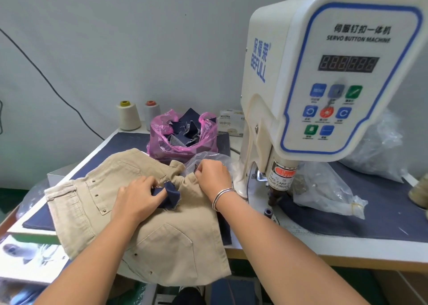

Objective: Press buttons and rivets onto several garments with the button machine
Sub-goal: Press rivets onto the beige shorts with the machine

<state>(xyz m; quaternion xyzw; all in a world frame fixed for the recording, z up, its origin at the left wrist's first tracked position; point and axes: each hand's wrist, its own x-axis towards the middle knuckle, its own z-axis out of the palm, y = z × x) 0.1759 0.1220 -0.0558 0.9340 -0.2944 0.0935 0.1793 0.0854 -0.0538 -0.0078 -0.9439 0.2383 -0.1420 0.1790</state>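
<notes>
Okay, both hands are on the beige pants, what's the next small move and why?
Probably slide the beige pants right, toward the button machine head. The left hand pins a navy scrap near the waistband, the right hand pinches the waistband, and the fabric lies left of the punch, not under it.

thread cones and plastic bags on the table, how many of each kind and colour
Thread cones: 2, one yellow-topped, one red-topped
Pink bags: 1
Clear bags: 3, one behind the right hand, one by the press, one behind the machine
Total: 6
</notes>
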